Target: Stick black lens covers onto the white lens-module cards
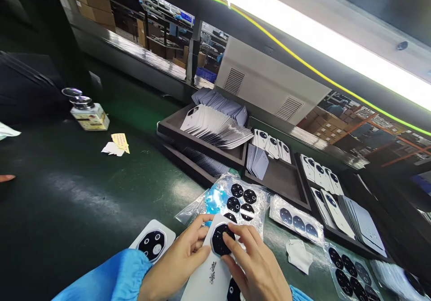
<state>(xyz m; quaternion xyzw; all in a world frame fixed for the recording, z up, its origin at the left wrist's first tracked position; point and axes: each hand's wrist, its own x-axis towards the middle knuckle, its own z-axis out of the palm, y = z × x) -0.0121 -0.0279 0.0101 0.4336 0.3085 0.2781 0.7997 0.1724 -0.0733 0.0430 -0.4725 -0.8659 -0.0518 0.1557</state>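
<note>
Left hand: The left hand [178,265] is grasping the edge of a white card [205,281], its blue sleeve [107,276] bunching at the wrist.

Right hand: The right hand [257,265] is pressing its fingers [235,238] onto a black, many-sided sticker [218,240] on the card, covering part of it.

Card: The glossy card is resting at the bottom of the head view, held between both hands, its lower end cut off by the frame.

Beside the hands: A second white card [152,245] bearing a black sticker is lying just left of the left hand. Three clear plastic bags [242,197] of black stickers are lying on the green bench mat [67,202].

Beyond: At least three dark trays [198,143] are holding fanned stacks of cards. A glass dispenser bottle [89,116] is standing far left.

Left edge: A lone fingertip [6,178] is entering the frame, its owner out of view.
</note>
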